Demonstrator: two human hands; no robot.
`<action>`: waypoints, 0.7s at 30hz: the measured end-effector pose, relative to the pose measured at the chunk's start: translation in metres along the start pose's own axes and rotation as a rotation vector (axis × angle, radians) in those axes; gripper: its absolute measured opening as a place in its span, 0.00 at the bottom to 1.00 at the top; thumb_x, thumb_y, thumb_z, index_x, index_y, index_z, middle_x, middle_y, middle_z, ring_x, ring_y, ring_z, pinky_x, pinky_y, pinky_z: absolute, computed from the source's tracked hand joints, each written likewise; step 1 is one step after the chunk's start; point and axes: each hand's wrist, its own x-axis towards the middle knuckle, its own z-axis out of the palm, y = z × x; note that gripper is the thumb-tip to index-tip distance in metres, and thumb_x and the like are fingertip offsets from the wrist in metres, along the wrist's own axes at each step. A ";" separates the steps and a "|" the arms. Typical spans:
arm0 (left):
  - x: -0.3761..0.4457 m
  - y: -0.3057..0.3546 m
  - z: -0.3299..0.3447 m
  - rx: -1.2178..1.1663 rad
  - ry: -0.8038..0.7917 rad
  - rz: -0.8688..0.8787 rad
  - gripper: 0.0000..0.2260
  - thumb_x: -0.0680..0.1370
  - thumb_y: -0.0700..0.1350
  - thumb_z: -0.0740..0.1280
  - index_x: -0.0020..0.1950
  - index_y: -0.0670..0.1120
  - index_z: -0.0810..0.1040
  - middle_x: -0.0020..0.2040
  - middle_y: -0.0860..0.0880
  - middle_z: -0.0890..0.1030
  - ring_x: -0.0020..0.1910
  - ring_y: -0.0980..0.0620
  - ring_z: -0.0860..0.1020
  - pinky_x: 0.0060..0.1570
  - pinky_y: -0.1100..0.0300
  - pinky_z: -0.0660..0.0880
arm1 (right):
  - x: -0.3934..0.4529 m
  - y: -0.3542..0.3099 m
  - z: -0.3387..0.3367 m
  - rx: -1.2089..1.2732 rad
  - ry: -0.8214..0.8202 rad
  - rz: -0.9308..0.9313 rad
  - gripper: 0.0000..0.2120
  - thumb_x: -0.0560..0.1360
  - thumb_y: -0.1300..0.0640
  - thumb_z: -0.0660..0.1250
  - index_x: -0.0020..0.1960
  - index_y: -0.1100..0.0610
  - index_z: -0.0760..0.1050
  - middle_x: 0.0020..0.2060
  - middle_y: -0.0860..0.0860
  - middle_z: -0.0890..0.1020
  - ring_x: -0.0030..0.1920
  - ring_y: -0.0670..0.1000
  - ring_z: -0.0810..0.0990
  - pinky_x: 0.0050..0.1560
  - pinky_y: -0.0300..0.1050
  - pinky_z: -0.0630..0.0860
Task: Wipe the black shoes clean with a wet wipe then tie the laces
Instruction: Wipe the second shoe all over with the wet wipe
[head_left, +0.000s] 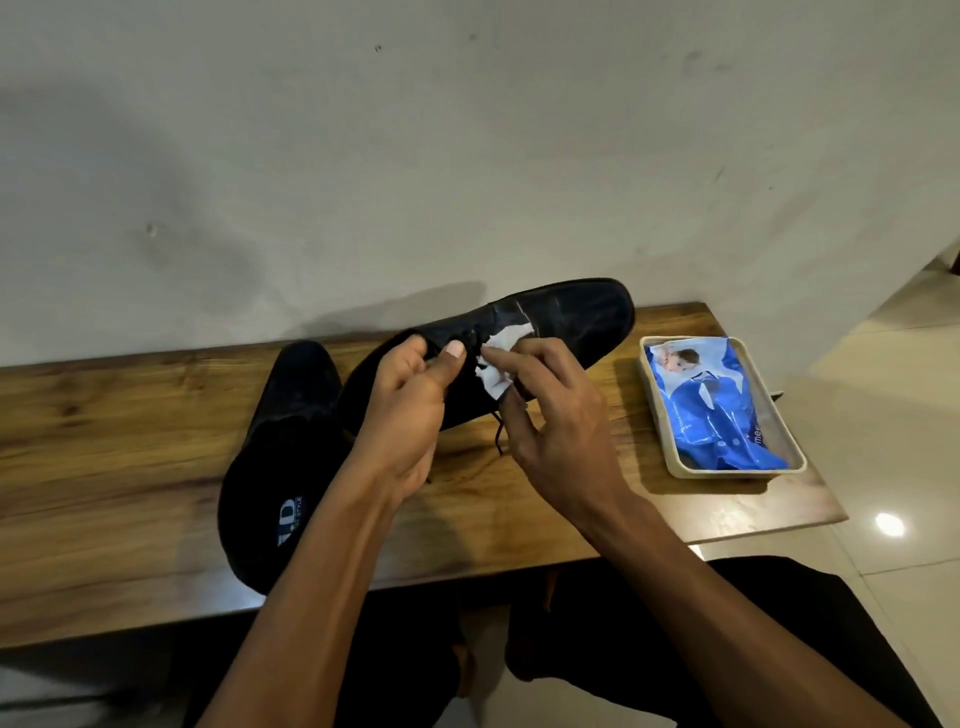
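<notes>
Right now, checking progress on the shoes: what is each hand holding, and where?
Left hand grips the raised shoe at its middle; right hand pinches the wet wipe against its laces.

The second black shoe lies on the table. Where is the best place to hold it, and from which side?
Grip the second shoe at its heel opening, probably from the near table edge: the opening faces up and the heel points toward the person.

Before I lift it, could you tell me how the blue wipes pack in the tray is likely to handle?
The blue wipes pack looks glossy and creased, so it is probably soft and a bit slippery. It lies loose in the tray, so the tray would likely stay behind.
</notes>
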 end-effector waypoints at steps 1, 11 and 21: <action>0.000 0.002 0.002 -0.059 0.009 -0.020 0.14 0.79 0.43 0.68 0.60 0.34 0.73 0.63 0.40 0.78 0.66 0.46 0.76 0.72 0.46 0.68 | 0.000 0.002 -0.003 -0.029 -0.011 -0.023 0.17 0.77 0.67 0.67 0.66 0.62 0.78 0.54 0.56 0.77 0.53 0.50 0.76 0.51 0.37 0.75; -0.013 0.006 0.030 -0.555 -0.072 -0.125 0.13 0.83 0.41 0.61 0.65 0.37 0.75 0.54 0.40 0.84 0.53 0.47 0.84 0.49 0.57 0.81 | 0.018 0.000 -0.020 -0.050 0.152 -0.005 0.16 0.75 0.68 0.70 0.62 0.61 0.82 0.50 0.56 0.79 0.47 0.51 0.78 0.49 0.33 0.73; -0.018 0.007 0.035 -0.617 -0.015 -0.025 0.16 0.82 0.41 0.61 0.69 0.37 0.72 0.61 0.40 0.82 0.62 0.46 0.81 0.67 0.51 0.74 | 0.025 0.028 -0.031 -0.152 0.137 0.046 0.16 0.76 0.65 0.71 0.64 0.60 0.81 0.51 0.57 0.79 0.49 0.50 0.77 0.49 0.27 0.71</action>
